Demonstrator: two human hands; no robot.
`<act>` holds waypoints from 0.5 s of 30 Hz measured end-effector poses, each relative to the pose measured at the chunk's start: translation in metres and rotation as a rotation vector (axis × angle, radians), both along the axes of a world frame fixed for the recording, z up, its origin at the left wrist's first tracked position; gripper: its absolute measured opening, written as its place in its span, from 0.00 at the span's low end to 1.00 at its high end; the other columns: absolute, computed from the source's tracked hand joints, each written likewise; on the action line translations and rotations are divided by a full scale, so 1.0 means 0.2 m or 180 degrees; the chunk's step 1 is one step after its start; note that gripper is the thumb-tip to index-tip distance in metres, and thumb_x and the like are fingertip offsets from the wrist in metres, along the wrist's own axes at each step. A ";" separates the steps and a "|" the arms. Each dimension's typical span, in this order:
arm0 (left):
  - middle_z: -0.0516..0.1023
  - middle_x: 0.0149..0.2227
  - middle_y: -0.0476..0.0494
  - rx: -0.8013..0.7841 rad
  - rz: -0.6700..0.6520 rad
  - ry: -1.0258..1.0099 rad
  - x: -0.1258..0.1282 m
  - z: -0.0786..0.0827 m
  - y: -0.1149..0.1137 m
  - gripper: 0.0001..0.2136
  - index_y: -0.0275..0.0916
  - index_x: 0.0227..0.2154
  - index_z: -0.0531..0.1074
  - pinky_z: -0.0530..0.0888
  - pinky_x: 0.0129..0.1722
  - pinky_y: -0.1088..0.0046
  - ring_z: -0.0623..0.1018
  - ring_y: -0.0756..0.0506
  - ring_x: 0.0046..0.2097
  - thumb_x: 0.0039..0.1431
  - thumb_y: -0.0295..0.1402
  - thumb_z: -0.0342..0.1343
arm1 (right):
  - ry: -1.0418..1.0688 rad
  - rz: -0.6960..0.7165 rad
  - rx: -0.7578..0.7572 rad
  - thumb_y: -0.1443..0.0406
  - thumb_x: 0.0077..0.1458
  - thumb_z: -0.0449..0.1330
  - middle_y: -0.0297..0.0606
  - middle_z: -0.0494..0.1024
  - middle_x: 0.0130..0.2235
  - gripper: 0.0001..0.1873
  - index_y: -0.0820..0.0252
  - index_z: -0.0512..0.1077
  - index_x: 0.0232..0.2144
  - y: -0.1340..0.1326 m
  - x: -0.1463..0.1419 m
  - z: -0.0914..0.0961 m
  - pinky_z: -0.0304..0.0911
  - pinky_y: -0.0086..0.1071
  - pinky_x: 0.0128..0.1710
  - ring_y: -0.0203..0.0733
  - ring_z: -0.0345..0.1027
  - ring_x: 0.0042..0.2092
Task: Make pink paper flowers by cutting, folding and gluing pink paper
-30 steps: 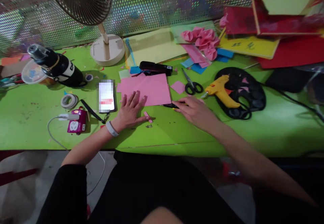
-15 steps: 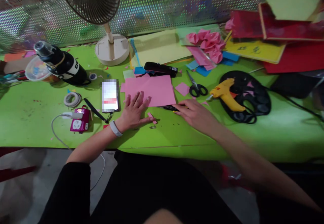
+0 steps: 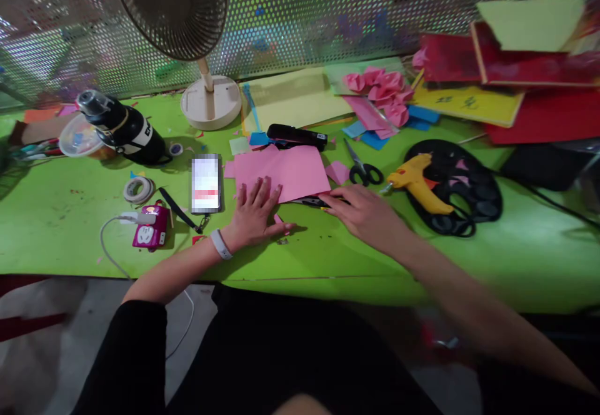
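Note:
My left hand (image 3: 255, 215) lies flat with spread fingers on a stack of folded pink paper (image 3: 290, 168). A small pink scrap (image 3: 280, 222) is beside its thumb. At the paper's lower right corner, my right hand (image 3: 363, 212) is closed around what looks like a black-and-yellow utility knife (image 3: 309, 202). Its front end points left along the paper's near edge, and my fingers cover part of it. Black-handled scissors (image 3: 365, 171) lie open just beyond my right hand, by a small pink paper piece (image 3: 337, 172). Behind the stack sits a black stapler (image 3: 297, 135).
A phone (image 3: 205, 184), a tape roll (image 3: 139, 189) and a purple power adapter (image 3: 152, 227) lie at left. Farther back are a black bottle (image 3: 129, 127) and a fan (image 3: 210, 99). A yellow glue gun (image 3: 419, 180) rests on a black palette (image 3: 485, 184). Pink paper flowers (image 3: 382, 87) stand behind.
The view has shifted slightly. The pink paper's near right corner has moved a little to the right by my right fingers. My left hand stays flat on the paper.

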State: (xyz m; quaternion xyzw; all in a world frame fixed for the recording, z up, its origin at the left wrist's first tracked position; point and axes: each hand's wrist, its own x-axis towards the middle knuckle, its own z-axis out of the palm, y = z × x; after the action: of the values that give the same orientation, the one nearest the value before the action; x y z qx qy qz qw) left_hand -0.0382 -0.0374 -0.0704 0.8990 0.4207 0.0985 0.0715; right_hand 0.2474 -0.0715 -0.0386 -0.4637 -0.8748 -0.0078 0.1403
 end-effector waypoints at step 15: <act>0.60 0.67 0.31 -0.1019 -0.0238 0.0284 -0.05 0.30 0.31 0.24 0.36 0.65 0.61 0.71 0.58 0.53 0.65 0.33 0.64 0.69 0.35 0.43 | 0.0182 0.0035 -0.0098 0.63 0.67 0.51 0.53 0.76 0.44 0.19 0.65 0.76 0.52 0.00 0.14 -0.14 0.69 0.47 0.42 0.54 0.70 0.44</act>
State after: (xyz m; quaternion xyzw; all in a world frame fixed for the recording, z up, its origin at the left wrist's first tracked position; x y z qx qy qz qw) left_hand -0.0476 0.0236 -0.0108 0.8946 0.4001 -0.0125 0.1986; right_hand 0.2754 -0.0715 -0.0660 -0.4609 -0.8730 0.0197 0.1582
